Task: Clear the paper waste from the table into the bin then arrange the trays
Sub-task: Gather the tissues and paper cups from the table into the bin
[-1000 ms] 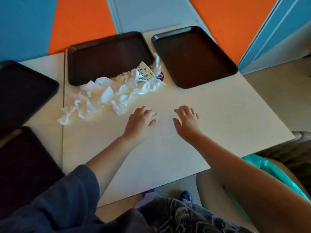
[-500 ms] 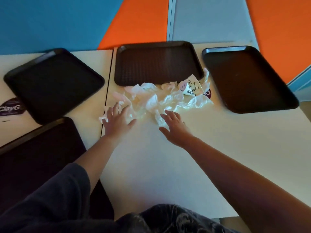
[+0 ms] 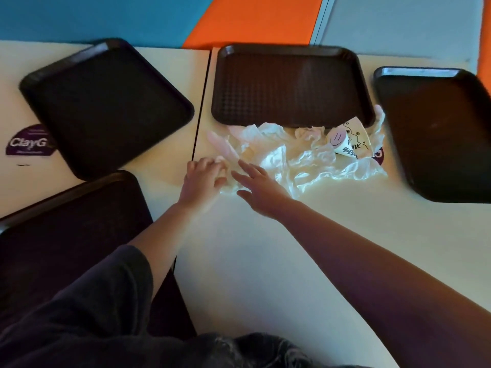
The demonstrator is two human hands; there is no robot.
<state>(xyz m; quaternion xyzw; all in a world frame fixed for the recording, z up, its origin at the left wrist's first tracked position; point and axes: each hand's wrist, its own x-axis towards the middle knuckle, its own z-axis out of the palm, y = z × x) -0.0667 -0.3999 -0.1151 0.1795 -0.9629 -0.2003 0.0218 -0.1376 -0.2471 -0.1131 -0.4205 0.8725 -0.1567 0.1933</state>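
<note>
Fingers (image 3: 206, 166) of your left hand (image 3: 200, 183) are curling onto the near-left edge of the crumpled paper (image 3: 297, 155), seemingly gripping it. Your right hand (image 3: 261, 191) is reaching in just beside it, fingers straight and spread, resting over the same edge. That paper is lying on the table (image 3: 292, 261), stretching right from your hands, touching the front rim of the middle tray (image 3: 289, 83), with a printed wrapper (image 3: 350, 140) among it.
</note>
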